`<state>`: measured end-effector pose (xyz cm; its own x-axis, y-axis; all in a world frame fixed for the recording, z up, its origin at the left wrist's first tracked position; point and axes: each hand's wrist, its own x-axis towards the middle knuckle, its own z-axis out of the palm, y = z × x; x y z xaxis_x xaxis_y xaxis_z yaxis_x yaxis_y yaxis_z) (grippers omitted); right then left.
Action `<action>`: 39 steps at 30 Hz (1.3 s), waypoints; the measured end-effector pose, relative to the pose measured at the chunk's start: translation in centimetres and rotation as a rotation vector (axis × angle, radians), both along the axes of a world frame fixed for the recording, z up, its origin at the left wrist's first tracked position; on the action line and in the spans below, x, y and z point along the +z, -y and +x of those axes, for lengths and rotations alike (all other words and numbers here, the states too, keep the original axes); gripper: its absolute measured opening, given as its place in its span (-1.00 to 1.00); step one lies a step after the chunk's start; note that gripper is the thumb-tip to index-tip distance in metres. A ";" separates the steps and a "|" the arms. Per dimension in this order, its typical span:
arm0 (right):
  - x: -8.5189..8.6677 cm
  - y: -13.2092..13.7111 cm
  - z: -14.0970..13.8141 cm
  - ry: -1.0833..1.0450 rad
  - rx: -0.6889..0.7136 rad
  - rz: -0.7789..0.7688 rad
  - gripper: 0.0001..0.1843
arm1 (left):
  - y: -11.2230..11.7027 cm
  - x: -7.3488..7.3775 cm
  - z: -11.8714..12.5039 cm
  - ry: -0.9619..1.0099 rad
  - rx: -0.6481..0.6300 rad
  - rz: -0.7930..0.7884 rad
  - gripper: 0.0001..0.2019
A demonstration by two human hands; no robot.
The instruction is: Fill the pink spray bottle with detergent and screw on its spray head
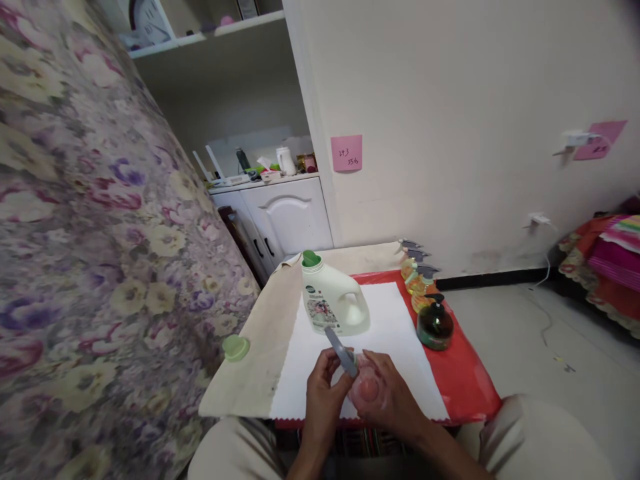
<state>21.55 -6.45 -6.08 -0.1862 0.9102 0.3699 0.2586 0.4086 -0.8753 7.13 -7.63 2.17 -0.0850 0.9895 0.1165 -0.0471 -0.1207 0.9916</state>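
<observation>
My left hand (323, 393) pinches the grey pump head (341, 350) of a small clear pinkish bottle (367, 390). My right hand (387, 400) wraps round that bottle's body, just above the near edge of a white sheet (395, 327). A white detergent jug (333, 300) with a green spout stands on the sheet right behind my hands. Its green cap (236, 347) lies apart on the beige table (273, 300) to the left.
A dark green pump bottle (435, 325) and a row of amber spray bottles (415, 277) stand on the red mat (470, 380) at the right. A floral curtain (90, 233) hangs along the left. White cabinets (285, 213) sit behind; bedding (605, 267) lies far right.
</observation>
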 end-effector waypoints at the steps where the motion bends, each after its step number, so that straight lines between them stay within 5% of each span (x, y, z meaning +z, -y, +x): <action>1: 0.0 0.0 0.0 0.004 -0.005 -0.002 -0.10 | -0.1 0.0 0.0 -0.013 0.006 -0.004 -0.80; 7: -0.5 0.0 -0.3 0.024 -0.047 0.014 -0.15 | -0.5 -0.1 -0.3 -0.007 0.010 -0.034 -0.80; 18: -0.7 0.4 0.1 -0.021 0.092 -0.120 0.01 | -0.4 0.0 -1.5 0.054 -0.113 -0.101 -0.69; 27: -0.8 0.3 0.1 -0.041 0.108 -0.120 -0.04 | -0.2 -0.4 -0.6 -0.141 -0.001 0.040 -0.80; 35: -1.5 0.1 -0.4 -0.059 0.050 -0.081 -0.03 | -0.3 -0.2 -0.8 0.007 -0.072 -0.036 -0.69; 39: -1.6 0.0 -0.4 -0.058 0.060 -0.076 -0.03 | -0.3 -0.2 -0.3 0.022 -0.006 -0.031 -0.72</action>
